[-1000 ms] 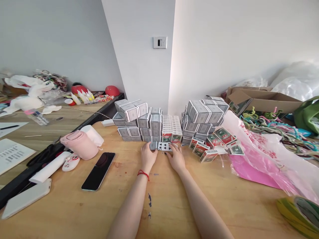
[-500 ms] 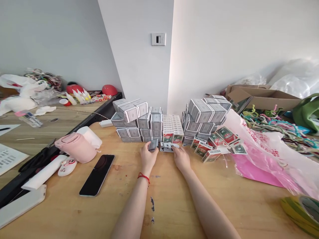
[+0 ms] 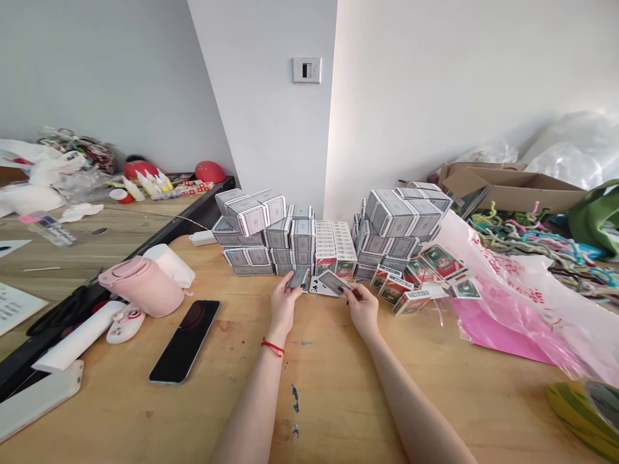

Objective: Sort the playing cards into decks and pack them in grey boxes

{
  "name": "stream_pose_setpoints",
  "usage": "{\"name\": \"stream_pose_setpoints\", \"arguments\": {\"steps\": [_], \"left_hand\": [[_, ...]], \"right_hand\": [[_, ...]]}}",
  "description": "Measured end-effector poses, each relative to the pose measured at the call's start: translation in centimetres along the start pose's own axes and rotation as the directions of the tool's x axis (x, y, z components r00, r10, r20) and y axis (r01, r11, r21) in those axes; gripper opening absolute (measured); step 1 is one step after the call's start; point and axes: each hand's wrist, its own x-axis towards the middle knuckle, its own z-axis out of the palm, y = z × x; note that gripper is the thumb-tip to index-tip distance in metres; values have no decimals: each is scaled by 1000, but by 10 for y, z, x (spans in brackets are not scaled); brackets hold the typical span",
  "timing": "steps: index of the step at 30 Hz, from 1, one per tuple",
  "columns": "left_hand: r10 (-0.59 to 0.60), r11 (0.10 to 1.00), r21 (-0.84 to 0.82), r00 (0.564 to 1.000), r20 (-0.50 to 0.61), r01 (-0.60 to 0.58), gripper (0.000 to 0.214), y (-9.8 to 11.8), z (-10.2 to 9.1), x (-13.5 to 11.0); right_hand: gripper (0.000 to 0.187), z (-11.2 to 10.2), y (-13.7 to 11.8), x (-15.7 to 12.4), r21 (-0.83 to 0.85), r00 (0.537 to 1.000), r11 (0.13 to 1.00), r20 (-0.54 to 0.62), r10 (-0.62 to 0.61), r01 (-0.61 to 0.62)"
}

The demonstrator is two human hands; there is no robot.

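Left hand: we pinch a grey-backed card (image 3: pixel 298 278) between thumb and fingertips of our left hand (image 3: pixel 284 304), the card tilted just ahead of the palm.

Right hand: our right hand (image 3: pixel 362 310) pinches a second grey-backed card (image 3: pixel 333 281) at its near end, fingers pressed together, the card slanting forward and left from the hand.

Between the hands: a face-up club card (image 3: pixel 318 287) lies low on the wooden table (image 3: pixel 338 386), partly covered by the second grey-backed card.

Hard to make out: we cannot tell whether either hand holds more than one card, or whether the two cards touch the club card.

Arms: both forearms reach forward and are cut off by the bottom edge; a red string bracelet (image 3: pixel 273 348) circles our left wrist.

Ahead of the hands: stacked card boxes (image 3: pixel 303 236) stand just beyond the cards.

Right of the right hand: loose boxes (image 3: pixel 411 301) lie near.

Left of the left hand: a phone (image 3: pixel 184 341) lies on the table, with a pink bottle (image 3: pixel 141 287) farther off.
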Motion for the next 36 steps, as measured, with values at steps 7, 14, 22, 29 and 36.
{"name": "stream_pose_setpoints", "arguments": {"steps": [7,14,22,29,36], "left_hand": [[-62,991,123,997,45,56,57,7,5,-9],[-73,997,33,991,108,70,58,10,10,-9],[-81,996,36,986,144,77,60,0,14,-5],[-79,995,72,984,162,68,63,1,14,-6],[-134,991,66,956,261,120,72,8,15,-13]], "right_hand": [[35,4,-8,-3,297,957,919,209,203,-260],[34,2,-16,-7,393,941,859,221,258,-328],[34,3,-14,-9,413,933,843,252,257,-344],[43,1,-13,-11,342,914,871,324,244,-353],[48,-6,-14,-14,280,876,868,387,289,-410]]}}
